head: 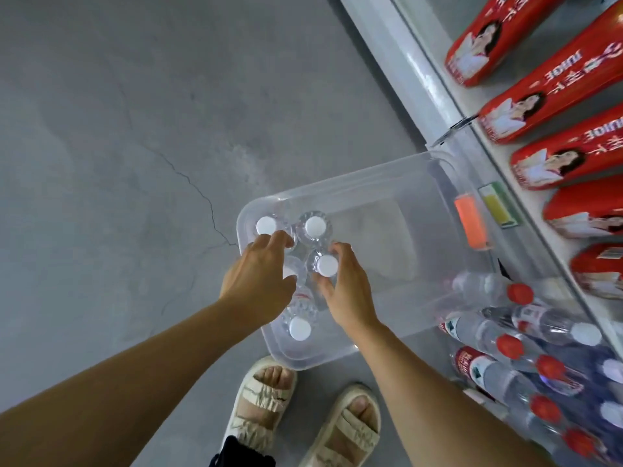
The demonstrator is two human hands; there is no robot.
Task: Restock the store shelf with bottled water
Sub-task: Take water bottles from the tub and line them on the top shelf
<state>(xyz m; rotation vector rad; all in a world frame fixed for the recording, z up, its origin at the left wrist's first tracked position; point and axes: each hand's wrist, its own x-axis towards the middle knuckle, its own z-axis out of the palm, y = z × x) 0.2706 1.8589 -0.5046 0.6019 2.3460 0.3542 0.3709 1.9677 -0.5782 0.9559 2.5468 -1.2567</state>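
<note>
From the head camera, a clear rectangular plastic bin (pixel 387 183) with rounded corners stands on a smooth grey concrete floor (pixel 118 146) with a thin crack. Inside the bin, at its near-left end, stand small clear water bottles with white round caps (pixel 315 226); their ribbed shoulders shine.

The left hand (pixel 258 281) reaches down into this group, palm down, fingers bent over the bottles; whether it already grips one, I cannot tell. The right hand (pixel 347 288) is curled around the neck of a white-capped bottle (pixel 327 265) and holds it, the thumb on the left side of the bottle. Both forearms are stretched forward and down.

At the right runs a white metal shelf (pixel 421 72) with red glossy juice packs (pixel 539 75). Lower on it lie clear water bottles with red caps (pixel 521 293). Below, two feet in beige strap sandals (pixel 263 399) stand just beside the bin.
</note>
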